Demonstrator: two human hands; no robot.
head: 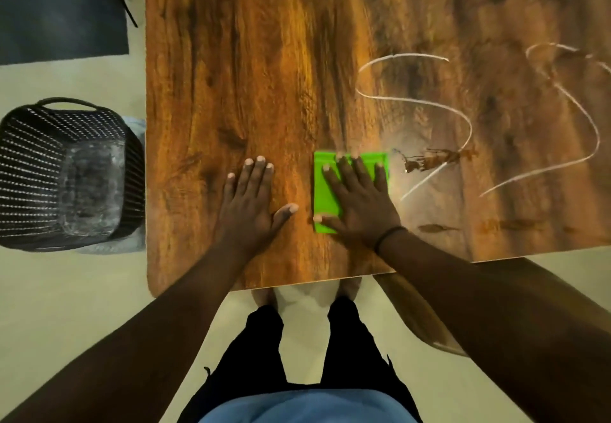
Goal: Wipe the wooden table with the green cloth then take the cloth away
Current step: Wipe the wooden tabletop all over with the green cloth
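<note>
A folded green cloth point(325, 191) lies flat on the wooden table point(264, 75) near its front edge. My right hand point(358, 202) presses on the cloth with straight, spread fingers and covers most of it. My left hand point(253, 204) rests flat on the bare wood a little to the left of the cloth, fingers straight. White curved lines point(463, 111) run across the table's right part. Just right of the cloth is a brown smear point(429, 159).
A black woven basket point(66, 174) with a clear liner stands on the floor left of the table. A dark mat point(62, 22) lies on the floor at the far left. My legs stand at the table's front edge point(297, 285).
</note>
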